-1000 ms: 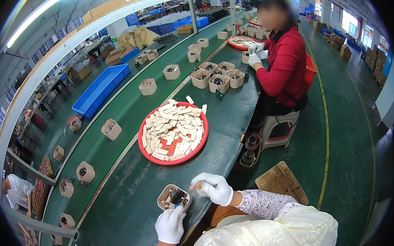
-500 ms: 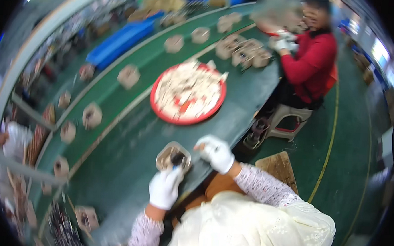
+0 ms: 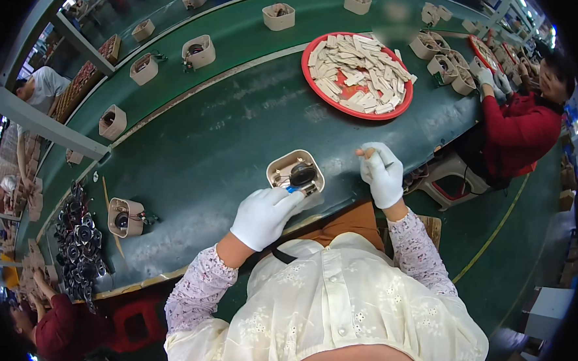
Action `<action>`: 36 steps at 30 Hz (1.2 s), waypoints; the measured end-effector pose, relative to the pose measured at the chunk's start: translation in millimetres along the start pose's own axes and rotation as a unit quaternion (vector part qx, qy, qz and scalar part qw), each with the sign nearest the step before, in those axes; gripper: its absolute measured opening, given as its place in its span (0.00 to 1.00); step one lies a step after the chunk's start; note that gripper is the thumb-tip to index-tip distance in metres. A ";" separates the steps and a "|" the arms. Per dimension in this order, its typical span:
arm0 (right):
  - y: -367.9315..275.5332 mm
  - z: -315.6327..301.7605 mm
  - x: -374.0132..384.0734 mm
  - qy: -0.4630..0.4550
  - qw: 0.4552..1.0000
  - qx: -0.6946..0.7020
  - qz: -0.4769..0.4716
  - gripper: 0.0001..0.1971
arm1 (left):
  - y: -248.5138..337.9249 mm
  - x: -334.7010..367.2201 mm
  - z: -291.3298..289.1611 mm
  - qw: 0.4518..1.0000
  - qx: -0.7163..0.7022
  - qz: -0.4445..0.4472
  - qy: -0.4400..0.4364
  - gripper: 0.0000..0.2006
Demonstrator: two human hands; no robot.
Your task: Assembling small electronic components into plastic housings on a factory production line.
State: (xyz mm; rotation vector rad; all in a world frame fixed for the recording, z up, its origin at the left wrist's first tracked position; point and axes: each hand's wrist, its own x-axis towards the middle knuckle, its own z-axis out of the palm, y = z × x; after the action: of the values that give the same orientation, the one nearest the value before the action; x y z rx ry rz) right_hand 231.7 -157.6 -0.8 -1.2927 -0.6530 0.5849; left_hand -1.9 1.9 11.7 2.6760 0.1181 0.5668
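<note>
A beige square plastic housing (image 3: 277, 166) with rounded corners stands on the dark green table before me, open side up. Inside it sits a round black speaker-like part (image 3: 302, 174); a small blue piece (image 3: 292, 189) shows at the near wall. My left hand (image 3: 265, 216), in a white glove, grips that near wall, its fingertips at the blue piece. To the right of the housing, apart from it, my right hand (image 3: 382, 175) is raised over the table edge. Its bare thumb and fingertips are pinched together; whether anything is between them I cannot make out.
A red round tray (image 3: 312, 89) heaped with flat cream-coloured strips lies beyond my hands. Similar housings (image 3: 125, 217) stand left and along the far green belt (image 3: 237, 40). Black speaker parts (image 3: 80, 241) pile at left. A co-worker in red (image 3: 523, 131) sits at right.
The whole view has shifted and become sharper. My left hand stays at the housing. My right hand is now farther from the housing, its fingers still drawn together.
</note>
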 end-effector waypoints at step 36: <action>-12.8 -3.3 62.1 -0.055 0.958 -0.249 0.130 0.11 | -18.4 5.1 -9.2 0.997 -0.054 -0.040 -0.031 0.21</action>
State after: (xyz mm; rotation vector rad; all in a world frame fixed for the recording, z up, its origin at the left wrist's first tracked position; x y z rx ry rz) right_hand 277.2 -117.6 18.1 -1.8470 -0.7578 0.7395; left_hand -0.9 22.9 13.9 2.5683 0.1703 0.4516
